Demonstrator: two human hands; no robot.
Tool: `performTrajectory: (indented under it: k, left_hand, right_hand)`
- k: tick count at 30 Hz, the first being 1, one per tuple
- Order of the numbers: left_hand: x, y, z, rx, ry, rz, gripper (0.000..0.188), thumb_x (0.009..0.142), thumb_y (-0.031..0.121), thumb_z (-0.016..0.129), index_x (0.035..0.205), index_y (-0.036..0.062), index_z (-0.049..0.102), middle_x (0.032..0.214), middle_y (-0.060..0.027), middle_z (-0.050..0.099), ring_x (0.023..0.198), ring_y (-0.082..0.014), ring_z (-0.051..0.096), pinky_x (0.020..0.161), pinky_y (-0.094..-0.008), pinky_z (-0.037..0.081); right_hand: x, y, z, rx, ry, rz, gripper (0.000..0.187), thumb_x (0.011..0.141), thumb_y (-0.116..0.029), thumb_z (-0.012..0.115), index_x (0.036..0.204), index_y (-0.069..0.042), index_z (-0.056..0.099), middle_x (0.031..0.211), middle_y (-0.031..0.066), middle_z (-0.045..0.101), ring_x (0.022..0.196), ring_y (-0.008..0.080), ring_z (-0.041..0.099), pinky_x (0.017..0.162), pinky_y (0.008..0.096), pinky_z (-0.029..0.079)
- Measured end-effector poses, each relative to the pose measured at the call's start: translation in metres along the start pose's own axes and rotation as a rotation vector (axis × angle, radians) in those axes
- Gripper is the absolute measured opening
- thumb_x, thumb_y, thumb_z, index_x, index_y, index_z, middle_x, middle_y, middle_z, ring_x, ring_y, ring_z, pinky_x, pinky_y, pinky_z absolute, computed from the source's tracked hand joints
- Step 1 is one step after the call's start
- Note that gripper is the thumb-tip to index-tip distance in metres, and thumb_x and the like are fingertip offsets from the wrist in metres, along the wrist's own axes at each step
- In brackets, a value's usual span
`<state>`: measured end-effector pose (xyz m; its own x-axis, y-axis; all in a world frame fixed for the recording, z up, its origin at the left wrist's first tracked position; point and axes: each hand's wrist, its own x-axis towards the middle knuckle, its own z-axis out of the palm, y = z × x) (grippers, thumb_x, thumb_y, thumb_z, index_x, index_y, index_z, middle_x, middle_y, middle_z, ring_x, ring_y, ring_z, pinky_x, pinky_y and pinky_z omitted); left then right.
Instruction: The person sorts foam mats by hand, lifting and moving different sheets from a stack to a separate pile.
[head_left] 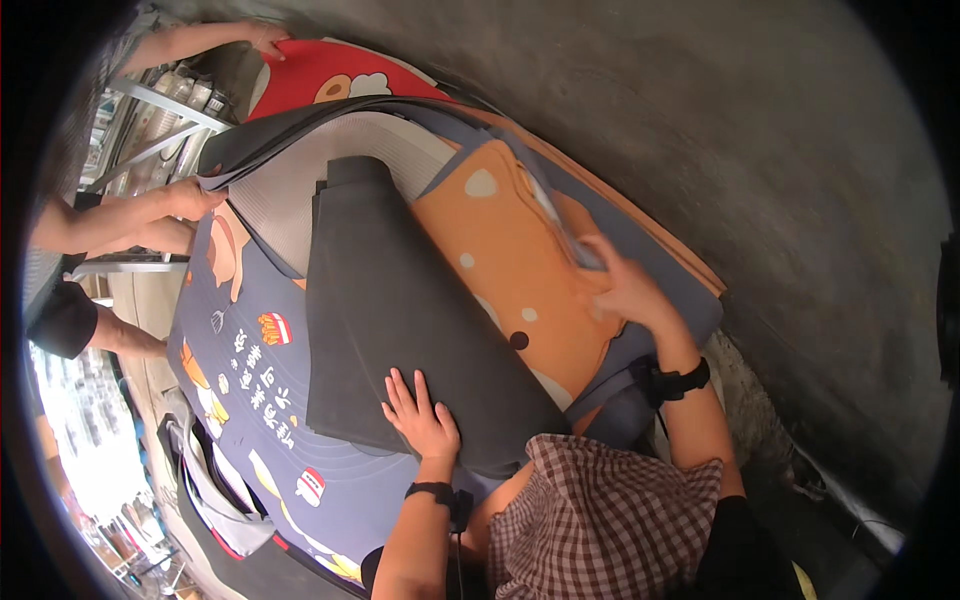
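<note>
Here's the dark grey mat [390,270], sprawled aslant across the middle of the heap, rounded along its upper end and reaching down toward the person's body. The left hand [425,420] is planted on its lower part, palm down, fingers spread wide, gripping nothing. Right alongside comes the orange mat [480,240], pale spots and one dark dot on show, its left side meeting the dark one. The right hand [632,290] is at its far edge, fingers parted and blurred; whether they pinch the material, one cannot tell. Both wrists wear black bands.

Move outward, and a light grey ribbed sheet [285,195] curves behind the dark mat's upper end. Below and to the left spreads the blue-grey printed mat [240,390], covered in little food pictures and white lettering. In from the left, a co-worker's hand [197,197] is at the curved edge of the layers; higher up, another hand [268,40] rests at the corner of a red mat [310,72]. Metal framing [165,103] stands behind them, a dark grey wall [780,150] runs along the right, and brown checked cloth [600,520] fills the lower edge.
</note>
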<state>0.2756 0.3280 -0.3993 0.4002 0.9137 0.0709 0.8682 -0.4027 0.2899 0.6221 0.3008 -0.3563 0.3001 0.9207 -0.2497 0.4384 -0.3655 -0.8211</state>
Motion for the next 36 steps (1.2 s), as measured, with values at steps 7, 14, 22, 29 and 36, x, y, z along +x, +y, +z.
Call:
performTrajectory:
  k: [7, 14, 22, 29, 36]
  left_hand:
    - [0.005, 0.007, 0.001, -0.03, 0.043, 0.008, 0.052, 0.08, 0.022, 0.04, 0.131, 0.0094, 0.04, 0.143, -0.016, 0.024, 0.132, -0.0342, 0.02, 0.102, -0.0574, 0.012]
    - [0.001, 0.002, 0.004, -0.048, 0.094, 0.009, 0.051, 0.081, 0.022, 0.04, 0.131, 0.0111, 0.041, 0.143, -0.0135, 0.025, 0.132, -0.0323, 0.022, 0.103, -0.0566, 0.013]
    - [0.002, 0.005, 0.004, -0.113, 0.122, 0.009, 0.054, 0.082, 0.022, 0.046, 0.133, 0.0096, 0.035, 0.142, -0.0112, 0.027, 0.133, -0.0286, 0.022, 0.104, -0.0543, 0.012]
    - [0.002, -0.004, 0.008, 0.029, 0.108, 0.042, 0.052, 0.088, 0.026, 0.038, 0.138, 0.0143, 0.028, 0.144, -0.0087, 0.024, 0.133, -0.0278, 0.022, 0.103, -0.0533, 0.015]
    - [0.017, -0.011, -0.009, 0.029, -0.132, 0.11, 0.049, 0.09, 0.033, 0.042, 0.137, 0.0226, 0.032, 0.146, -0.0119, 0.016, 0.134, -0.0317, 0.017, 0.103, -0.0539, 0.02]
  right_hand:
    - [-0.05, -0.092, 0.081, -0.269, -0.058, -0.258, 0.051, 0.071, -0.004, 0.055, 0.12, -0.017, 0.048, 0.079, 0.0145, 0.062, 0.07, 0.0316, 0.058, 0.062, 0.0401, 0.047]
    - [-0.068, -0.107, 0.107, -0.116, -0.098, -0.226, 0.051, 0.073, -0.008, 0.058, 0.122, -0.012, 0.045, 0.083, 0.0145, 0.061, 0.077, 0.0309, 0.057, 0.066, 0.0381, 0.048]
    - [-0.09, -0.074, 0.148, -0.294, -0.138, -0.375, 0.056, 0.076, -0.016, 0.06, 0.129, -0.011, 0.042, 0.132, 0.0293, 0.032, 0.1, 0.0356, 0.054, 0.083, 0.0384, 0.046]
    - [-0.1, 0.064, 0.04, 0.248, 0.794, 0.024, 0.02, 0.083, -0.006, 0.051, 0.102, -0.004, 0.056, 0.095, 0.0087, 0.059, 0.079, 0.0207, 0.056, 0.075, 0.0304, 0.045]
    - [-0.159, 0.212, -0.023, 1.068, 0.796, 0.746, 0.066, 0.079, -0.026, 0.067, 0.126, 0.007, 0.036, 0.116, 0.0173, 0.05, 0.106, 0.0298, 0.049, 0.089, 0.0408, 0.041]
